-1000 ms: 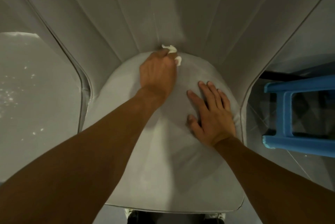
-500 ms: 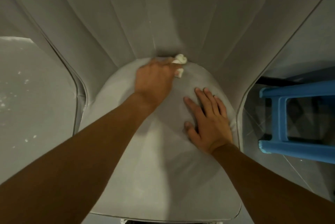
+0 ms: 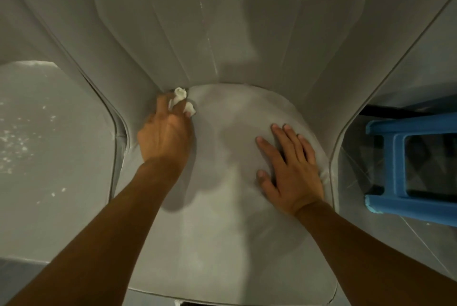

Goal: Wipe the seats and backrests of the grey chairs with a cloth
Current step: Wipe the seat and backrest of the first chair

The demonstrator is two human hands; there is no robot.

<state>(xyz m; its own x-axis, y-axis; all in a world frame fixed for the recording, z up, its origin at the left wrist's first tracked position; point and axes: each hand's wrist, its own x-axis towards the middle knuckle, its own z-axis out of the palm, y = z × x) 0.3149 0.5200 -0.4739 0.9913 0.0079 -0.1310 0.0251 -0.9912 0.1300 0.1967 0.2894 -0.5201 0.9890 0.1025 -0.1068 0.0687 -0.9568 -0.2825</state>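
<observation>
Grey seat (image 3: 235, 231) underneath: L grip (image 3: 164, 137) bunching cloth (image 3: 180, 95) at rear-left seam, backrest (image 3: 222, 33) just beyond; R grip (image 3: 291, 172) flat, bracing.

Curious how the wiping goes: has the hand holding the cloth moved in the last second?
Yes. The left hand with the cloth slid left along the back edge of the seat, from its middle to the left corner.

Left hand (image 3: 165, 135) curled, right hand (image 3: 291, 169) spread flat.
</observation>
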